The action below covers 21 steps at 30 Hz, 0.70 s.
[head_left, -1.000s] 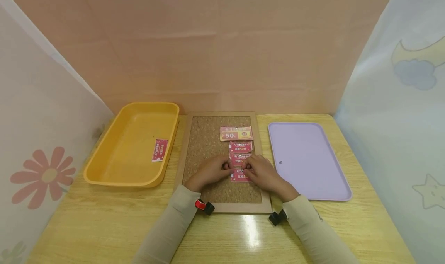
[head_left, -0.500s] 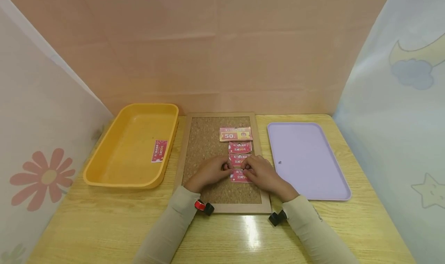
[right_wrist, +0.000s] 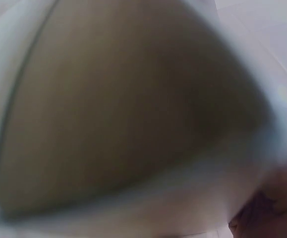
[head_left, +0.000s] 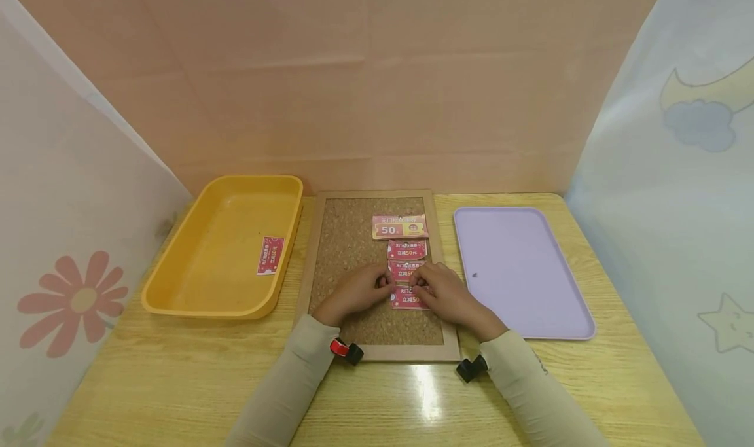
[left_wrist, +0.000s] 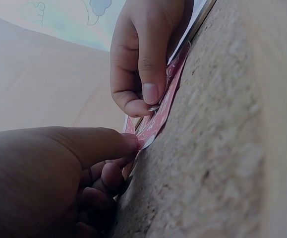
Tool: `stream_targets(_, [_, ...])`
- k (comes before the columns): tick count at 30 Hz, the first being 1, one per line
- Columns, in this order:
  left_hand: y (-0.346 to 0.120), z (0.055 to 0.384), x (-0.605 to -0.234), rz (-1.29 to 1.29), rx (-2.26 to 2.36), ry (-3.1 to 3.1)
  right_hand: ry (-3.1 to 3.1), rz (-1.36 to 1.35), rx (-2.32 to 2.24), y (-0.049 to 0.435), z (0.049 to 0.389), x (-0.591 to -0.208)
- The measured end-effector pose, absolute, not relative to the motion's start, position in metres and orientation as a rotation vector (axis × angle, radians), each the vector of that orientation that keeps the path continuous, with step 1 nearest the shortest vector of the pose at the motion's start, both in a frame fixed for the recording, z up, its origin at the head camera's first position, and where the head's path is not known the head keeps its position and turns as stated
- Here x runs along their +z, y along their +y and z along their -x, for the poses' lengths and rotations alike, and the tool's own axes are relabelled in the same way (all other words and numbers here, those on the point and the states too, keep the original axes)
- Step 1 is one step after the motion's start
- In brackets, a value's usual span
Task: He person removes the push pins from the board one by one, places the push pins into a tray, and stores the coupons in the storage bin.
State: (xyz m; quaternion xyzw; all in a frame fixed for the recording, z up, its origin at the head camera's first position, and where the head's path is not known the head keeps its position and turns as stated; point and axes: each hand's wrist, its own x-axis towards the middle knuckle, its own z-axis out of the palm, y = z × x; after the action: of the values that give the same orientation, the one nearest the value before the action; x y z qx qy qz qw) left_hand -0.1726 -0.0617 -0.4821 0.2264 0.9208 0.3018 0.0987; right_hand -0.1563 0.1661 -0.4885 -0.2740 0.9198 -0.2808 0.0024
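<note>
On the framed corkboard (head_left: 347, 231), the lowest pink coupon (head_left: 406, 298) lies under both hands in the head view. My left hand (head_left: 356, 291) holds its left end, thumb on top and the other fingers curled beside the cork. Between thumb and index finger, my right hand (head_left: 444, 293) pinches a small metal thumbtack (left_wrist: 153, 107) at the coupon's upper edge. Above it run two more pink coupons (head_left: 403, 270) and a larger 50 coupon (head_left: 399, 228), in one column. The right wrist view is mostly blocked by something blurred close to the lens.
Left of the board stands a deep yellow tray (head_left: 206, 264) with one pink coupon (head_left: 270, 255) in it. A shallow purple tray (head_left: 518, 264) to the right holds a small dark item (head_left: 474, 275). A wall covering rises behind the table.
Both hands stay at the lowest coupon with almost no movement. The head view has shifted very slightly.
</note>
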Motion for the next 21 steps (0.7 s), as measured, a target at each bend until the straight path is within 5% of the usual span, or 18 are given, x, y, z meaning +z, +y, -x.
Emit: stream_targets(21, [-0.0613,0.1711,-0.4795,-0.658,0.884,2.722,2.870,0.852,-0.892,0.1658,0.1564,-0.4882])
